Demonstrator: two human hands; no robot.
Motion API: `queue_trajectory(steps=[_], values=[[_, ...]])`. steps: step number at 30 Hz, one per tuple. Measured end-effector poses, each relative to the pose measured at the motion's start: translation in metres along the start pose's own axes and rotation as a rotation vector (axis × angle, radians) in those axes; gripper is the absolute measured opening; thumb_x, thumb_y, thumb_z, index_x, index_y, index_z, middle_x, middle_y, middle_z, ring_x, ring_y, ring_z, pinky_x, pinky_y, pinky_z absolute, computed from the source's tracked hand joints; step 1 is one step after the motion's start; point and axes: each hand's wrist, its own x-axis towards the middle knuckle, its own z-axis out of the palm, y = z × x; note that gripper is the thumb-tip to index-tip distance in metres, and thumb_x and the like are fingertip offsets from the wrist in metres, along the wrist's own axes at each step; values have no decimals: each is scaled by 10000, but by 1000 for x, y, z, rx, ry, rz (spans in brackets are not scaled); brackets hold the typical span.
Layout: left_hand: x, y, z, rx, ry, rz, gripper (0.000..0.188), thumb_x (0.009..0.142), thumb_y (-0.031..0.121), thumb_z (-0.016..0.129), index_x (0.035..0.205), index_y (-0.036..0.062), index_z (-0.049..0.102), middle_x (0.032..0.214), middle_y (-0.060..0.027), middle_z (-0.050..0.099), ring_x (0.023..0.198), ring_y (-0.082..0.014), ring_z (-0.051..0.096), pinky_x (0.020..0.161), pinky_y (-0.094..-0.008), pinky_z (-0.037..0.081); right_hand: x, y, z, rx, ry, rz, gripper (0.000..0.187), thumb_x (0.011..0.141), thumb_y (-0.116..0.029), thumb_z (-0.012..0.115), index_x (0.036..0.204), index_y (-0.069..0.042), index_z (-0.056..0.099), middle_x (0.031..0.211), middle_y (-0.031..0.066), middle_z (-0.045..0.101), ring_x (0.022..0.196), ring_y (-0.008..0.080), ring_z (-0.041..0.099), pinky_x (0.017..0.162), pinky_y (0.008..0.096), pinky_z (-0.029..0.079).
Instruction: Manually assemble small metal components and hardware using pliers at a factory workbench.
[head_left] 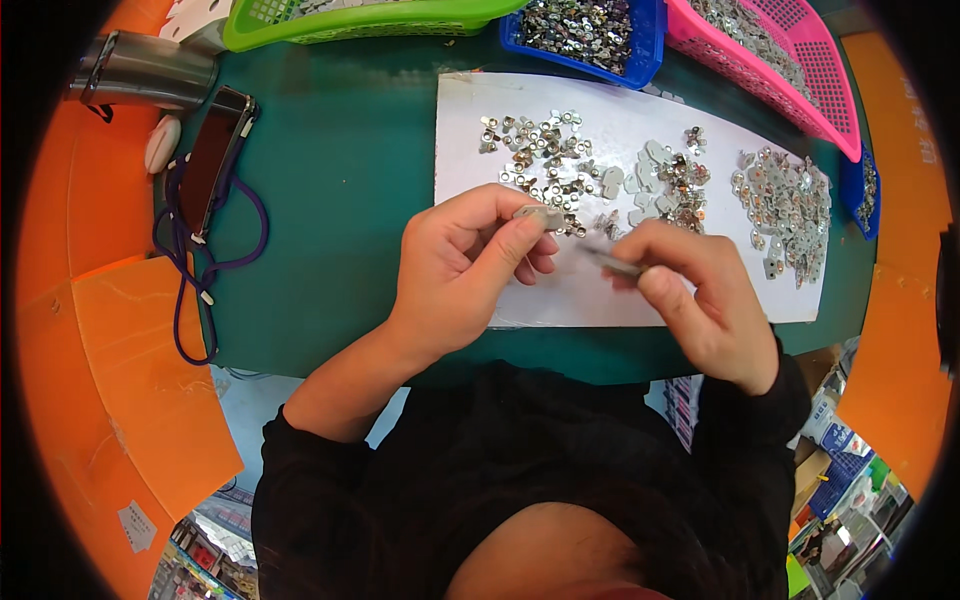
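Above the white board (560, 305), my left hand (455, 260) pinches a small light-grey plastic piece (540, 215) between thumb and forefinger. Just to its right, my right hand (700, 295) is closed on a slim dark-grey metal tool like tweezers (622, 265), its tip blurred and pointing toward the left hand. Beyond the hands lie loose small metal fittings (545, 150), and a mixed heap of flat grey pieces (652, 168) and shiny fittings. Farther right on the board spreads a pile of small grey parts (785, 205).
Along the back stand a green basket (370, 28), a blue bin of metal bits (585, 72) and a pink basket (745, 95). Another blue bin (862, 200) is at the right edge. A phone (212, 160) with a purple cord and a steel cup (150, 70) are left.
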Motion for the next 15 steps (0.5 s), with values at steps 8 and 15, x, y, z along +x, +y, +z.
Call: queue_trajectory(steps=[8,15], values=[[0,-3,5,480,49,365,48,889,-26,630,927,-17,656,758,-85,636,654,-143,636,571,-245,485,6,-1,-9,288,-204,293,469,1060,-357,407,848,-8,638,719,32,608,656,100,586,611,235,463],[0,-3,3,671,12,559,149,796,-83,671,919,0,664,731,-97,615,587,-205,599,516,-280,450,10,-1,-14,253,-242,394,480,1043,-399,449,819,-30,657,649,-5,571,587,66,532,562,219,454]])
